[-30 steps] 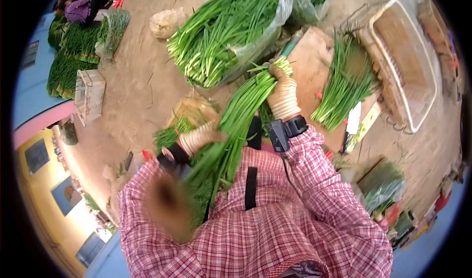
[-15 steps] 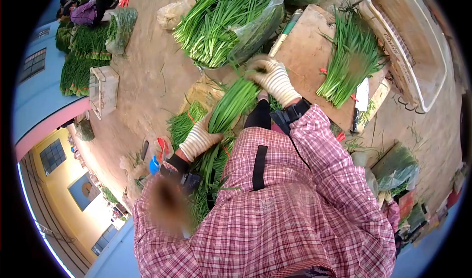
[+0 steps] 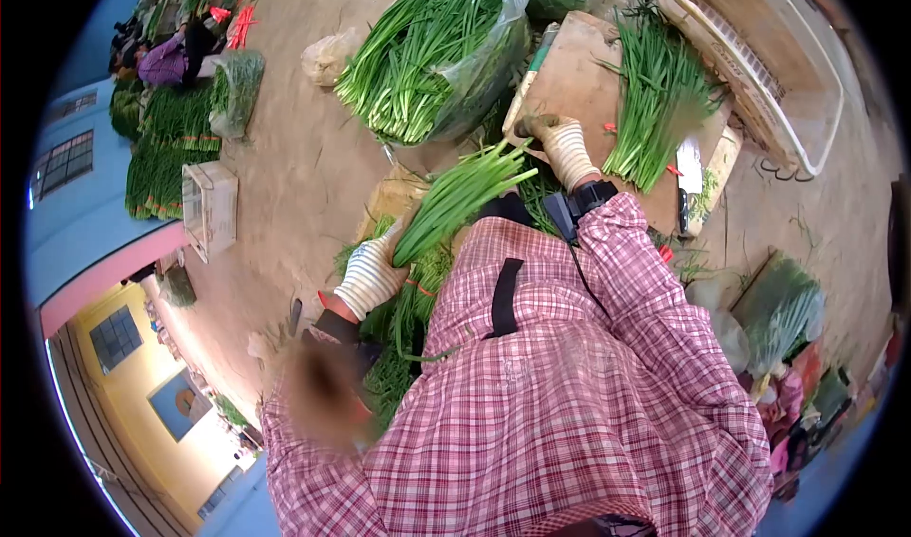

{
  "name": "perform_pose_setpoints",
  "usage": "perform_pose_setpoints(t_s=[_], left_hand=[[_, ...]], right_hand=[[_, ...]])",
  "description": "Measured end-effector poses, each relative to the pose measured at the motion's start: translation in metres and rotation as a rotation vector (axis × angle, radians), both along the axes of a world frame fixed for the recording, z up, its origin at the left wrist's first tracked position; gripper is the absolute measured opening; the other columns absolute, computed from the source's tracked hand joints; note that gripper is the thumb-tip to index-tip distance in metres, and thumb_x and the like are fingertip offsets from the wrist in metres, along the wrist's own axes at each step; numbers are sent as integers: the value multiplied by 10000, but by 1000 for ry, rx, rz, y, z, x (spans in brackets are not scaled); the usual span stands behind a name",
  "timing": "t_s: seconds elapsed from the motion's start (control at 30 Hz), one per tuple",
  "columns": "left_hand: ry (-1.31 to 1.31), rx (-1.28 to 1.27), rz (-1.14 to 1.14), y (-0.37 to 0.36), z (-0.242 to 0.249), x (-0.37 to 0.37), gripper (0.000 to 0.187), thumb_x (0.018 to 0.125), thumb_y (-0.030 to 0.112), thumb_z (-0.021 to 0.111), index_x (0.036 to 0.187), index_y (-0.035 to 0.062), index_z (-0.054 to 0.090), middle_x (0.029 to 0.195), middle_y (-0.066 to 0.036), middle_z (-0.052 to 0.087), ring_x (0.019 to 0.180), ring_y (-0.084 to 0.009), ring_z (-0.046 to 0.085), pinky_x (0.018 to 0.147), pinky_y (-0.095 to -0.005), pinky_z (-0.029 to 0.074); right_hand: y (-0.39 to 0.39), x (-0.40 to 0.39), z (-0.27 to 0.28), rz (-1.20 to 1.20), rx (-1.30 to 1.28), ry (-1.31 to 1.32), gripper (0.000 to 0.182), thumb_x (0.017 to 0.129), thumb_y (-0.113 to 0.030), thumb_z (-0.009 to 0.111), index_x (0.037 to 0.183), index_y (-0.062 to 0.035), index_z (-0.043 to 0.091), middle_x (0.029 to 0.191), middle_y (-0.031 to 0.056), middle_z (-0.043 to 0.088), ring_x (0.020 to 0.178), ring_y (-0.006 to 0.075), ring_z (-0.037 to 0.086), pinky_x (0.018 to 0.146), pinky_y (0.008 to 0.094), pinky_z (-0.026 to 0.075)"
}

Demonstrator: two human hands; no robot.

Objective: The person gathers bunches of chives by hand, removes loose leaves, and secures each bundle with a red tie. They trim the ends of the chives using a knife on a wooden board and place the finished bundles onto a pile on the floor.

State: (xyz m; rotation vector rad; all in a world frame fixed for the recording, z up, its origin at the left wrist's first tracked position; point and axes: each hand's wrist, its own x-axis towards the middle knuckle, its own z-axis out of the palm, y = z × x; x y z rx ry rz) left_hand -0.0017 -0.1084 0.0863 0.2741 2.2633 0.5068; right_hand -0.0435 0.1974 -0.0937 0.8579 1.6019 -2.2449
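My left hand [image 3: 372, 273], in a striped glove, is closed around a bunch of garlic chives [image 3: 460, 200]. The pale cut ends of the bunch point up and to the right. My right hand [image 3: 565, 146], gloved too, is away from the bunch, over the near-left edge of a wooden board [image 3: 574, 86]. Its fingers are curled together; whatever may be between them is hidden. Below my left hand lie more chives [image 3: 432, 269] with a red tie. On the board rest loose chives [image 3: 650, 101] and a knife [image 3: 688, 181] with a black handle.
A large plastic bag of chives [image 3: 427, 53] stands ahead. A white plastic crate [image 3: 759, 91] is at the upper right, another crate [image 3: 211, 205] at the left. Filled bags [image 3: 778, 309] lie at the lower right. A person [image 3: 166, 63] sits by stacked bundles [image 3: 171, 172] at the far left.
My right hand has come off the tips of the held bunch and moved right, towards the board. The bunch stays in my left hand, its pale ends now in plain sight.
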Motion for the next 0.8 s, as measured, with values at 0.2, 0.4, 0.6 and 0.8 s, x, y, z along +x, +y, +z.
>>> perform_pose_setpoints(t_s=[0.2,0.4,0.6,0.8], left_hand=[[311,-116,-306,-4,40,-28,806,712,137,710,1412,328,359,890,-168,627,748,-361,632,633,-447,503],[525,-186,-537,29,50,-21,743,712,-36,597,1359,305,462,962,-149,621,755,-331,636,627,-397,515],[703,-166,-557,46,62,22,663,751,-29,570,1311,322,515,960,-142,638,738,-320,643,604,-390,517],[700,-211,-568,65,89,68,607,763,-19,572,1272,312,552,995,-159,650,759,-325,656,599,-380,525]], right_hand=[[46,4,32,-129,-38,-68,259,880,-156,575,1051,28,636,810,64,650,558,134,552,497,229,432],[21,19,74,452,330,407,289,809,-228,672,984,2,695,820,128,702,772,206,659,757,292,503],[98,68,72,178,312,97,279,782,-187,703,1000,-12,699,802,84,699,714,186,648,672,315,515],[76,93,109,575,317,518,326,727,-225,745,962,-4,699,833,146,694,752,193,645,721,317,499]])
